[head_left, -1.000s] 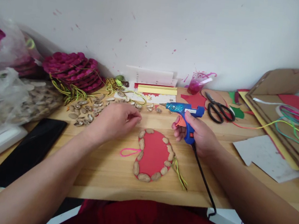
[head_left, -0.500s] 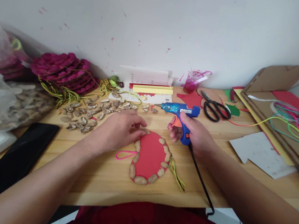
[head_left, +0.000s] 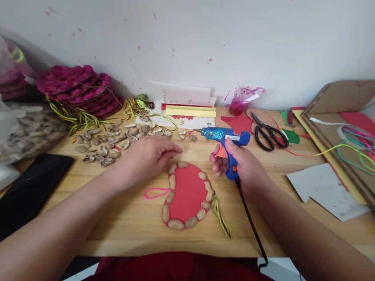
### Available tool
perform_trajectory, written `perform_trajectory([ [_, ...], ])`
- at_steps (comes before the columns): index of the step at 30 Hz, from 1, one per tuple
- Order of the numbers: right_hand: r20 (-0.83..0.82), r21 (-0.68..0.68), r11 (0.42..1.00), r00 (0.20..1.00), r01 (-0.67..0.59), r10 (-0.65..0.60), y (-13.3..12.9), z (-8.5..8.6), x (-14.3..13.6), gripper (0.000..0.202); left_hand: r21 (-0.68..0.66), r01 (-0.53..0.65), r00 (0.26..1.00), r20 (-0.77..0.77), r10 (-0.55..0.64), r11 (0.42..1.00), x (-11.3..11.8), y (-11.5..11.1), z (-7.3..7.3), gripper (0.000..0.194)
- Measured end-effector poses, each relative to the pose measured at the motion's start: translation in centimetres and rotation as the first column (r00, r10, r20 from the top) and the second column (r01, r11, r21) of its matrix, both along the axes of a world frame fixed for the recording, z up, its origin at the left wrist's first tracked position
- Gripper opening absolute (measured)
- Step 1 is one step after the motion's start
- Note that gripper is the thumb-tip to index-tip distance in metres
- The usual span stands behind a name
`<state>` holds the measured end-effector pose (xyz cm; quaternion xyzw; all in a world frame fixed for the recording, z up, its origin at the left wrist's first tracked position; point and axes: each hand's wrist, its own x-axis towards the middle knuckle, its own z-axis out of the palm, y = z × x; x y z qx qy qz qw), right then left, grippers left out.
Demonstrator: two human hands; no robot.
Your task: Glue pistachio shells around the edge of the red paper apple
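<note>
A red, peanut-shaped piece lies on the wooden table, edged with several peanut shells; the top edge between the upper shells is bare. A pink loop sticks out at its left, a yellow-green tassel at its right. My left hand hovers just above and left of the piece, fingers slightly bent and apart, holding nothing visible. My right hand is wrapped round a blue hot glue gun, fingers by its orange trigger, nozzle pointing left, above and right of the piece.
Loose half shells are scattered at the left, near a bag of shells, a black phone-like slab and stacked magenta pieces. Black scissors, a pink-stained cup, cardboard and coloured cords are at the right.
My left hand has drawn back up and left from the top edge of the red piece, uncovering the shells at its upper left. The right hand with the glue gun has barely moved.
</note>
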<state>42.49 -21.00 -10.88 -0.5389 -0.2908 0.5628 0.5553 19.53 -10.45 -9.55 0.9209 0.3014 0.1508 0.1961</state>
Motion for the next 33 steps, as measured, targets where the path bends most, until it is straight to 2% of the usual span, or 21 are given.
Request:
perform_trajectory([
  [3, 0.005, 0.002, 1.0, 1.0, -0.002, 0.002, 0.0, 0.0, 0.0, 0.049, -0.007, -0.043, 0.999, 0.008, 0.043, 0.999, -0.1, 0.1, 0.0, 0.028],
  [8, -0.001, 0.007, 1.0, 1.0, -0.006, 0.006, -0.1, 0.1, 0.0, 0.047, 0.026, -0.118, 0.988, -0.093, 0.12, 0.993, -0.3, 0.2, 0.4, 0.043],
  [13, -0.005, -0.011, 1.0, 1.0, 0.003, -0.003, 0.0, 0.0, 0.0, 0.046, -0.021, -0.094, 0.995, 0.027, 0.095, 0.995, -0.5, 0.4, 0.1, 0.028],
  [20, 0.007, -0.011, 1.0, 1.0, -0.001, 0.001, -0.1, 0.1, 0.2, 0.046, -0.003, -0.091, 0.986, -0.137, 0.09, 0.996, -0.6, 0.3, 1.0, 0.044],
  [23, 0.001, -0.049, 0.999, 1.0, 0.007, -0.007, -0.4, 0.4, 0.2, 0.04, 0.028, -0.091, 0.973, -0.212, 0.095, 0.995, -0.5, -0.1, 1.5, 0.039],
  [25, 0.027, -0.089, 0.996, 1.0, 0.012, -0.01, -0.4, 0.6, 0.3, 0.041, 0.016, -0.055, 0.969, -0.239, 0.058, 0.998, -0.4, -0.4, 1.7, 0.037],
  [29, 0.068, -0.172, 0.985, 0.998, 0.012, -0.001, -0.1, 0.8, 0.4, 0.036, -0.028, -0.022, 0.974, -0.227, 0.015, 0.999, -0.3, -0.3, 1.4, 0.028],
  [33, 0.009, -0.231, 0.971, 0.998, 0.069, -0.068, -0.2, 1.3, 0.5, 0.022, -0.032, -0.014, 0.977, -0.213, 0.007, 0.999, -0.4, 0.0, 1.4, 0.029],
])
